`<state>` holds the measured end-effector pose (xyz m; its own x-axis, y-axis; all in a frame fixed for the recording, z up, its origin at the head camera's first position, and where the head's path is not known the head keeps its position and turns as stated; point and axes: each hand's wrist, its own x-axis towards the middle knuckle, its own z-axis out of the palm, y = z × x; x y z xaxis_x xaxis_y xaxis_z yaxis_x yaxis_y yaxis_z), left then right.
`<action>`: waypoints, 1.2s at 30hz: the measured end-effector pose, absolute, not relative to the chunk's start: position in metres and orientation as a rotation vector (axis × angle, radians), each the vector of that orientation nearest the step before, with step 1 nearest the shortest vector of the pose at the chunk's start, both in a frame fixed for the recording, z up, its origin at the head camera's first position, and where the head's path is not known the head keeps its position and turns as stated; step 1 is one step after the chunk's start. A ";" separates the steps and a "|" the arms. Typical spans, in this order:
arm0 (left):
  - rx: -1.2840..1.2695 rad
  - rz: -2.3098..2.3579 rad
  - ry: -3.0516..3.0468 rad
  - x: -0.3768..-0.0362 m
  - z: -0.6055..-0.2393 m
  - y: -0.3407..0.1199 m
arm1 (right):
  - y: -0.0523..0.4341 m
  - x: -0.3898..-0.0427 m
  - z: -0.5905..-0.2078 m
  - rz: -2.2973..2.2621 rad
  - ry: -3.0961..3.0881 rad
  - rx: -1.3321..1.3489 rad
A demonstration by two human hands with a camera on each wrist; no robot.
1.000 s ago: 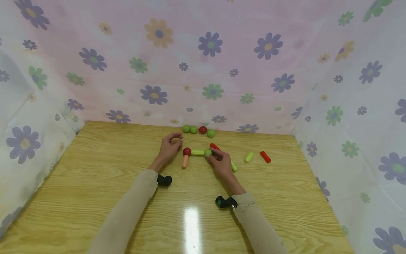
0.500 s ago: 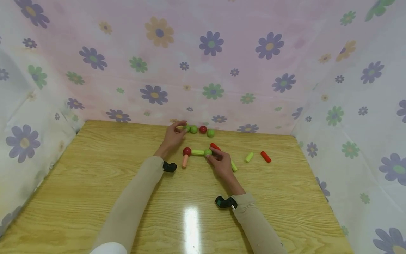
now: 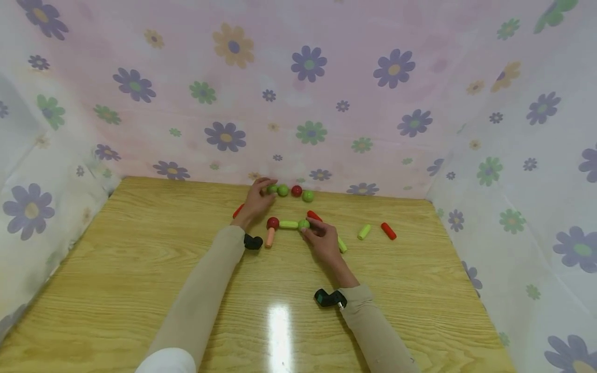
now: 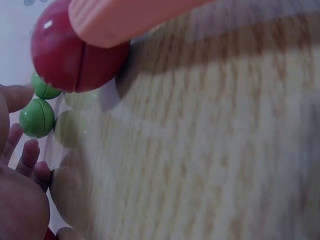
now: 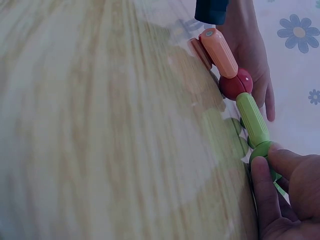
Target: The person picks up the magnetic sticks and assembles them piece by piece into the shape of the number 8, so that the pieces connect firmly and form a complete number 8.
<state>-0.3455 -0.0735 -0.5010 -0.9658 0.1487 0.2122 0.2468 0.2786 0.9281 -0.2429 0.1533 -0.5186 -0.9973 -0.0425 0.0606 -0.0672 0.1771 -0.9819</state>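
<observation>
left hand [image 3: 255, 200] — round glossy green ball [image 3: 272, 189]

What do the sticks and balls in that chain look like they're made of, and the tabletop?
The red ball, green stick and peach stick look like smooth painted wood or plastic; the ball shows a glossy highlight and a seam around its middle. Which of the two, I can't tell. The table looks like light wood-grain laminate or varnished wood: it mirrors a bright lamp glare.
</observation>
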 end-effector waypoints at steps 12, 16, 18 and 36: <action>-0.127 -1.772 -2.479 -0.340 -0.507 -0.075 | 0.154 -0.239 -0.520 1.997 -2.380 0.121; -0.064 -1.771 -2.438 -0.339 -0.509 -0.075 | 0.154 -0.239 -0.520 1.994 -2.385 0.119; -0.054 -1.767 -2.426 -0.339 -0.510 -0.075 | 0.154 -0.239 -0.520 1.988 -2.386 0.112; 0.060 -1.948 -2.315 -0.311 -0.511 -0.080 | 0.154 -0.238 -0.519 1.966 -2.403 0.122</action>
<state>-0.3113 -0.0796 -0.5106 -0.9926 -0.1045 0.0623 0.0436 0.1734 0.9839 -0.2382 0.1535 -0.5188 -0.9963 -0.0393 0.0759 -0.0822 0.1964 -0.9771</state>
